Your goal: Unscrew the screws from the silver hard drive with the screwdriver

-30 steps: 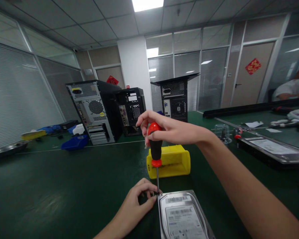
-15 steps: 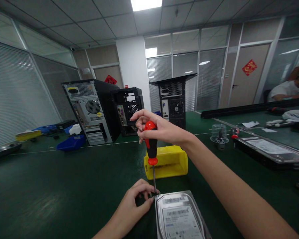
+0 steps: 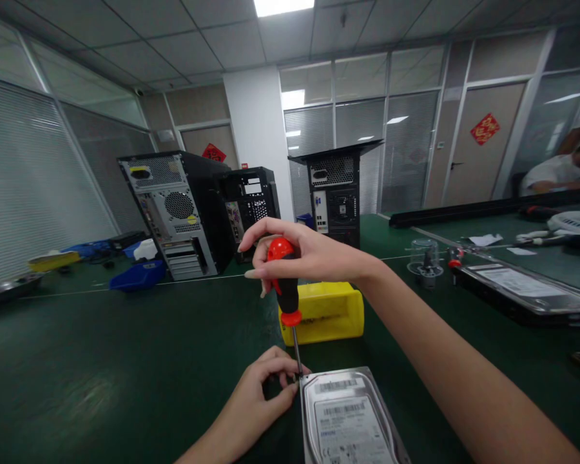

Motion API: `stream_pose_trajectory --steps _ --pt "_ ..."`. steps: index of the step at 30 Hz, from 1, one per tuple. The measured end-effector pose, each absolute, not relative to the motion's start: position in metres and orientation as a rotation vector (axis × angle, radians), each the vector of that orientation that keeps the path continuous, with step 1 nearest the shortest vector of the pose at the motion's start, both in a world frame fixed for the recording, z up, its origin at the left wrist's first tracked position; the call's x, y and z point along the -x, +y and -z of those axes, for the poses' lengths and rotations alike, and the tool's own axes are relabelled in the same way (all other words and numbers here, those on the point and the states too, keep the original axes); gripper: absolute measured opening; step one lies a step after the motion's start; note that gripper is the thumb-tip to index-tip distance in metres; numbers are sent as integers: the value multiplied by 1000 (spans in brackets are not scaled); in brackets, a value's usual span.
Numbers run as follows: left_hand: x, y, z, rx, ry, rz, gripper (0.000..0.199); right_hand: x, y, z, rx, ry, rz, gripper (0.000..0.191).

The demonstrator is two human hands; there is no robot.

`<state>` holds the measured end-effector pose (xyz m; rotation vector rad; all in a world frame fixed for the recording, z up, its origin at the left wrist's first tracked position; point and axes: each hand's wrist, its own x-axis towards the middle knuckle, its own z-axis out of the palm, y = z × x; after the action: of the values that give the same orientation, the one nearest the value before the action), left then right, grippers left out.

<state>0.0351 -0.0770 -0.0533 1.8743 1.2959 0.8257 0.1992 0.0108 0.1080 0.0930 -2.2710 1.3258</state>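
Note:
My right hand (image 3: 294, 254) is closed around the red and black handle of a screwdriver (image 3: 287, 290), with its index finger stretched out past the handle. The shaft runs down, tilted slightly, to the upper left corner of a silver hard drive (image 3: 345, 412) that lies label up. At that same corner my left hand (image 3: 261, 390) has thumb and index finger pinched against the drive, close around the screwdriver's tip. Whatever sits under the tip is too small to make out. Just behind the drive, a yellow bin (image 3: 352, 312) lies with its opening toward me.
Computer cases (image 3: 178, 212) stand at the back, with another black case (image 3: 336, 200) right of them. A blue tray (image 3: 138, 276) is on the left. To the right are a clear plastic container (image 3: 424, 261) and another hard drive (image 3: 526, 287). A person (image 3: 555, 174) sits far right.
The screwdriver's handle has tipped left and my right hand has shifted left with it, its fingers turned further round. The tip and my left hand stay at the drive's corner.

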Motion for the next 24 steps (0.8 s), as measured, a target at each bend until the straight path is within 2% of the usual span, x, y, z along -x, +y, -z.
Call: stream_pose_trajectory --steps 5,10,18,24 --pt "-36 -76 51 -1875 1328 -810 20 -203 2 -113 -57 -2353 -1273 20" --pt "-35 -78 52 -1883 1345 -824 25 -216 -6 -123 -71 -2477 -1200 30" --pt "-35 -80 49 -1873 1351 -818 23 -220 -21 -132 21 -2582 -1032 14" --pt "-35 -80 48 -1857 1346 -826 24 -218 -23 -132 151 -2568 -1037 15"
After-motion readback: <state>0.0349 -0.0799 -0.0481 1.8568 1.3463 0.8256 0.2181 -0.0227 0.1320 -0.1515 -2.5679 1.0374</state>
